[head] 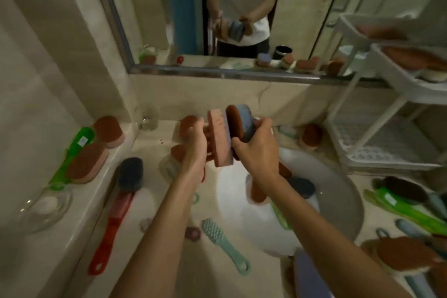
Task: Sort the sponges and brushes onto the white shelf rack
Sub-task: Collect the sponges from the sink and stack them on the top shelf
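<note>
My left hand (196,143) grips a pink sponge (220,138) with a brown scrub face, held on edge above the counter. Right beside it, my right hand (256,150) holds a blue sponge (244,123) with a brown face, the two sponges almost touching. The white shelf rack (377,128) stands at the right, with brown and pink sponges (411,58) on its upper tiers. More brown sponges (87,164) lie on the left ledge. A red-handled brush (116,213) and a mint brush (225,244) lie on the counter.
A grey basin (343,201) below my hands holds sponges in water. Green brushes (406,210) and a dark brush lie at the right. A glass dish (46,205) sits on the left ledge. A mirror (217,7) covers the back wall.
</note>
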Demonstrator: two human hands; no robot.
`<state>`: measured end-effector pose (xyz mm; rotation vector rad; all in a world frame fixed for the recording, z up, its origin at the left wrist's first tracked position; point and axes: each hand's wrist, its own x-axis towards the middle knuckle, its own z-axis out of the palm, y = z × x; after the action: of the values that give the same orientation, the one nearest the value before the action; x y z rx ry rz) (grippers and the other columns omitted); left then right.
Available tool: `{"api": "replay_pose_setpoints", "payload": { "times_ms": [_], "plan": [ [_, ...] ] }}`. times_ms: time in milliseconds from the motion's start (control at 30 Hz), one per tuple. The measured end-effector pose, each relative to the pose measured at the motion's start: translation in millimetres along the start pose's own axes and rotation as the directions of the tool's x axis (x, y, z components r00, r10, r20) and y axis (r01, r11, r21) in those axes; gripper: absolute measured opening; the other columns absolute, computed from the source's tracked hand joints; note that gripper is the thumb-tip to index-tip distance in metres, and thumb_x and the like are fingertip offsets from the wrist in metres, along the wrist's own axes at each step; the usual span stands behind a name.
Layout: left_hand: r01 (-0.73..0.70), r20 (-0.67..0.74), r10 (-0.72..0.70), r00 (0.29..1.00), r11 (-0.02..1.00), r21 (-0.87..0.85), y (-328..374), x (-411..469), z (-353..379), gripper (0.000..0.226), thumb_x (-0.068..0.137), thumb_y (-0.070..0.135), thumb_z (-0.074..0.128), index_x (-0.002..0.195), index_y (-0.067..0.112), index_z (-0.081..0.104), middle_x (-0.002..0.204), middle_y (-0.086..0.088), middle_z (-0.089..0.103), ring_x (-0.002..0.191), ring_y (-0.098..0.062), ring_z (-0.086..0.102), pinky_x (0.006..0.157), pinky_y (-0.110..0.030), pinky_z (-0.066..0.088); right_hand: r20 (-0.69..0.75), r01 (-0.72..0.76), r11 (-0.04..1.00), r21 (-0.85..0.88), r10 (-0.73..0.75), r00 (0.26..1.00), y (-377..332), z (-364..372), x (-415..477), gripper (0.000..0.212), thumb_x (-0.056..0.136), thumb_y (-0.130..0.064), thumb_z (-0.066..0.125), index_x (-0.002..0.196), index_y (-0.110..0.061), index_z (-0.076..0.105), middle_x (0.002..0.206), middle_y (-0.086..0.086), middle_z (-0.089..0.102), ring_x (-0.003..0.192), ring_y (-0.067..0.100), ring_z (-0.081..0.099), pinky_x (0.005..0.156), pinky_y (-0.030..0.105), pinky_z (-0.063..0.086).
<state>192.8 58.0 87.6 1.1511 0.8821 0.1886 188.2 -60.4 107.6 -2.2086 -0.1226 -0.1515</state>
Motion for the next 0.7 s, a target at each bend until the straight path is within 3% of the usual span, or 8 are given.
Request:
{"api": "replay_pose_setpoints", "payload": {
  "times_ms": [67,133,233,367,467,500,600,700],
  "plan": [
    [-0.047,0.240,0.022,0.970,0.994,0.096,5,-18,32,0.030,0.093,0.038,0.046,0.108,0.015,0.056,0.116,-0.014,0.062,0.084,-0.022,0.061,0.071,-0.029,0.049,-0.084,0.018,0.999,-0.026,-0.021,0.996,8,-34,15,0.046,0.074,-0.031,0.070,0.101,-0.018,0.035,0.097,-0.001,0.052,0.088,0.016,0.057,0.070,0.031,0.050],
    [-0.117,0.337,0.083,0.938,0.990,0.082,14,-42,62,0.034,0.089,0.037,0.054,0.114,0.015,0.060,0.118,-0.014,0.064,0.098,-0.026,0.063,0.076,-0.032,0.048,-0.159,0.034,0.997,-0.065,-0.044,0.986,14,-70,30,0.045,0.075,-0.033,0.070,0.097,-0.018,0.033,0.096,0.002,0.053,0.086,0.018,0.057,0.068,0.034,0.050],
    [-0.108,0.494,0.075,0.866,0.993,0.038,24,-71,109,0.037,0.083,0.043,0.062,0.108,0.017,0.066,0.104,-0.009,0.070,0.087,-0.021,0.065,0.070,-0.029,0.049,-0.274,0.055,0.993,-0.102,-0.081,0.958,22,-127,51,0.046,0.076,-0.036,0.069,0.101,-0.014,0.038,0.098,0.007,0.057,0.090,0.026,0.059,0.069,0.038,0.049],
    [-0.048,0.595,0.053,0.802,0.999,-0.024,38,-107,169,0.041,0.075,0.037,0.070,0.108,0.013,0.068,0.106,-0.010,0.071,0.092,-0.020,0.066,0.075,-0.031,0.053,-0.345,0.107,0.985,-0.136,-0.149,0.927,37,-197,77,0.054,0.075,-0.041,0.069,0.110,-0.010,0.041,0.106,0.009,0.060,0.098,0.028,0.060,0.073,0.035,0.045],
    [-0.038,0.623,0.066,0.780,0.998,-0.058,50,-137,216,0.013,0.085,0.027,0.063,0.084,0.014,0.064,0.070,-0.002,0.073,0.078,-0.016,0.062,0.073,-0.027,0.050,-0.364,0.109,0.989,-0.103,-0.139,0.921,50,-250,96,0.047,0.074,-0.031,0.070,0.101,-0.015,0.035,0.096,0.003,0.054,0.092,0.026,0.060,0.074,0.037,0.049],
    [-0.043,0.612,0.078,0.787,0.996,-0.072,54,-147,231,0.012,0.086,0.025,0.063,0.080,0.015,0.060,0.067,-0.001,0.071,0.075,-0.014,0.060,0.074,-0.026,0.049,-0.367,0.118,0.991,-0.069,-0.135,0.920,55,-267,102,0.045,0.074,-0.028,0.070,0.099,-0.017,0.034,0.094,0.001,0.051,0.089,0.024,0.060,0.074,0.038,0.052],
    [-0.086,0.589,0.137,0.796,0.990,-0.113,63,-167,279,0.015,0.084,0.028,0.065,0.089,0.015,0.058,0.090,-0.005,0.065,0.087,-0.019,0.060,0.085,-0.035,0.050,-0.380,0.134,0.991,0.015,-0.118,0.917,72,-314,124,0.043,0.076,-0.024,0.067,0.100,-0.019,0.033,0.091,0.001,0.052,0.081,0.020,0.058,0.067,0.033,0.051],
    [-0.105,0.591,0.139,0.795,0.990,-0.091,66,-175,329,0.042,0.083,0.034,0.065,0.119,0.014,0.055,0.119,-0.009,0.063,0.111,-0.024,0.057,0.092,-0.039,0.048,-0.356,0.088,0.985,0.149,-0.029,0.934,94,-352,152,0.042,0.080,-0.020,0.065,0.107,-0.016,0.034,0.083,-0.004,0.047,0.071,0.013,0.054,0.061,0.023,0.045]
  ]
}}
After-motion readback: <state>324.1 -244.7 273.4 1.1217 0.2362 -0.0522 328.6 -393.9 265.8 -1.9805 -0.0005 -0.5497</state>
